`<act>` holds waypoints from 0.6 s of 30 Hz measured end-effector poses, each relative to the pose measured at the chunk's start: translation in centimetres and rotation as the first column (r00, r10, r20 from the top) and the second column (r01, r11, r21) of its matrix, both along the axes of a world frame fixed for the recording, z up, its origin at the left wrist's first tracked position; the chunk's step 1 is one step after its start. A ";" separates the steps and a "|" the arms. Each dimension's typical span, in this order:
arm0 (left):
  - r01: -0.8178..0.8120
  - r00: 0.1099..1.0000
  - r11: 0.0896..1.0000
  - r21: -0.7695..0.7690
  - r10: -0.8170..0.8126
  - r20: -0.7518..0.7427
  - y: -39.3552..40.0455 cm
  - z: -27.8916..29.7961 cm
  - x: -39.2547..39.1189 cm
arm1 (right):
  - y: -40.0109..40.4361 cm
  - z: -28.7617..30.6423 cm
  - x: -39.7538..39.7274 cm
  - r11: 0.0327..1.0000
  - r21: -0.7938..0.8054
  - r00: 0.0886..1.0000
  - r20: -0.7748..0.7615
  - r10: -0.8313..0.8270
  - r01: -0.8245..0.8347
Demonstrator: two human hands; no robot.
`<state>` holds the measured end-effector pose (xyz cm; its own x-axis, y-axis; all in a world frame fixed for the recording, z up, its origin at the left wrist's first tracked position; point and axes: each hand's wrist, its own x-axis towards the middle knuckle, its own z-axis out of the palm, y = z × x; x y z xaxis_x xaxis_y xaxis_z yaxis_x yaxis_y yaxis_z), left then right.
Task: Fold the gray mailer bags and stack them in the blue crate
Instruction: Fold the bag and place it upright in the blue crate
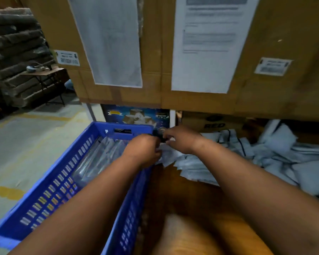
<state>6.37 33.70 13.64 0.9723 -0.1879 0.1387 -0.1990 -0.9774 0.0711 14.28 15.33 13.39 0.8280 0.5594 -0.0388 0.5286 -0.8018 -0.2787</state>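
Both hands meet at the far right corner of the blue crate (85,150): the left hand (145,150) and right hand (180,139) have fingers curled, pinching a gray mailer bag (165,150) between them, apparently mid-fold. Some folded bags (99,155) already lie in the crate; a large loose pile (265,159) waits on the right, so much remains.

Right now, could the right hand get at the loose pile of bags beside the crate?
Probably yes. The right hand hovers over the near edge of the pile, which lies open on top with nothing covering it. The hand seems busy, though, pinching a bag together with the left hand.
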 end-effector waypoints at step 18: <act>0.196 0.887 0.981 0.007 -0.174 -0.428 -16.7 -15.9 1.1 | -23.0 -15.2 -8.2 0.904 -0.248 0.908 -0.150 -0.391 0.348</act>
